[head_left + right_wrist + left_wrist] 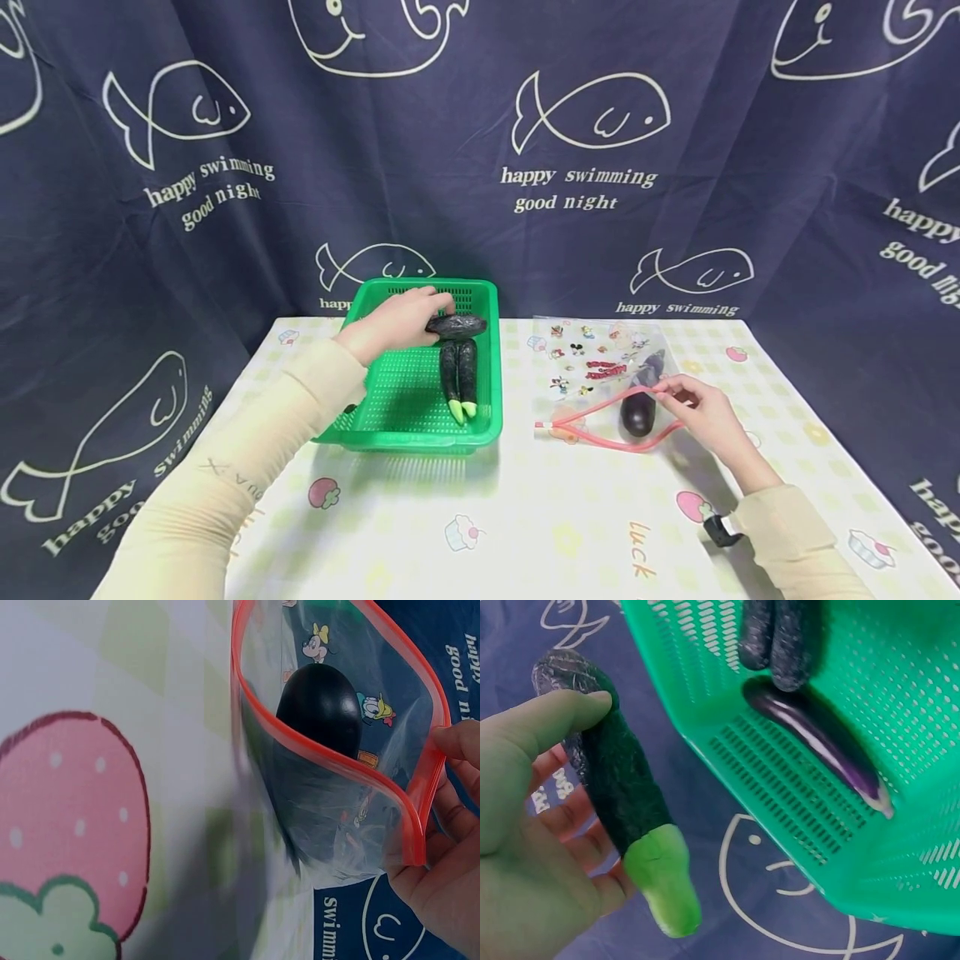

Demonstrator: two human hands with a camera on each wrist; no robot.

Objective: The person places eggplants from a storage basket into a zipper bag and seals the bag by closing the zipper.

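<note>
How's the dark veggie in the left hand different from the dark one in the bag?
The held veggie looks wrinkled; the bagged veggie looks smooth.
The held veggie has a bright green end; the bagged veggie shows no green end in these views.
The held veggie is gripped by the left hand; the bagged veggie is inside the clear bag.
Both are mostly dark.

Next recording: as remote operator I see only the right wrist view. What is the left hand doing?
Observer: The left hand holds a green-tipped dark vegetable.
Operator: Are there more like it?
Observer: Yes, the head view shows two dark vegetables side by side in a green basket.
Operator: Anything else in that basket?
Observer: The left wrist view shows a glossy purple eggplant there too.
</note>
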